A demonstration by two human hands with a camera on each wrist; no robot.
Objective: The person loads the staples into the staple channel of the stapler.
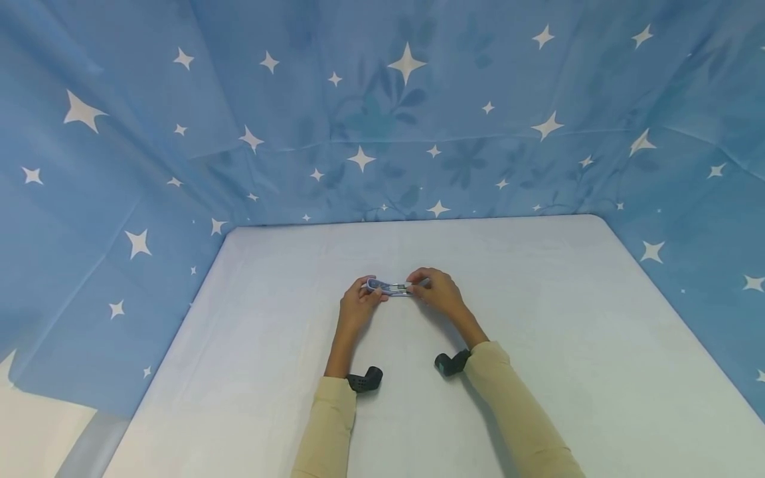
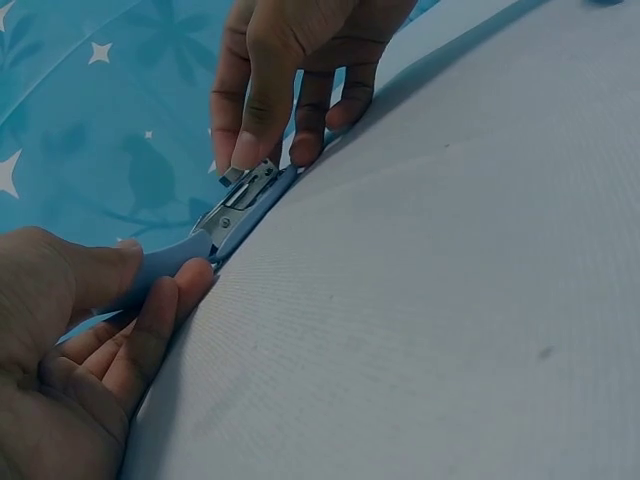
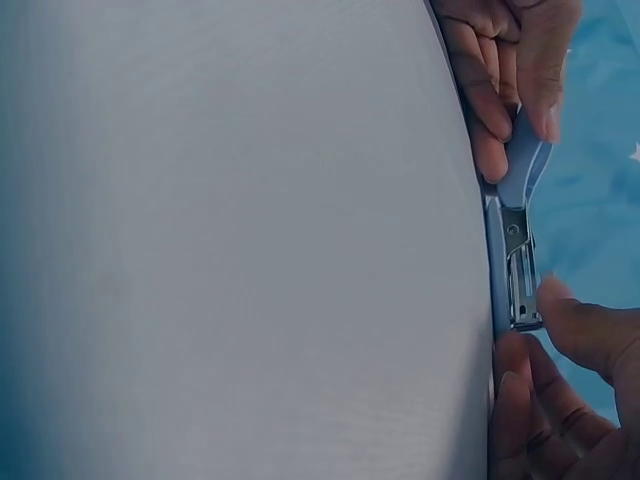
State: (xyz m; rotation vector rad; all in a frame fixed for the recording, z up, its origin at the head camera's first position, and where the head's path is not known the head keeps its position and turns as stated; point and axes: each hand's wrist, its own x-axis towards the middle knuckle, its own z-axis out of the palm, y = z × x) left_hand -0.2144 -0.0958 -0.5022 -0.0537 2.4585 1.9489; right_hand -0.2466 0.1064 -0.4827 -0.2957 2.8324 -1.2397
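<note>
A blue stapler [image 1: 391,288] lies low over the white table, with its metal magazine [image 3: 521,275] exposed and a slim blue base under it. My left hand [image 1: 357,304] grips the blue handle end [image 2: 165,270], thumb on top and fingers curled beneath. At the other end my right hand [image 1: 440,292] pinches the metal tip, its thumb against the magazine and the other fingers down by the base. In the left wrist view a small metal piece [image 2: 232,177] shows at the right fingertips, partly hidden by them.
The white table [image 1: 269,332] has a rounded far corner and edge. Behind and beside it hangs a blue curtain [image 1: 311,99] with white stars. A black wrist camera [image 1: 366,380] sits at the left sleeve, another camera [image 1: 452,363] at the right.
</note>
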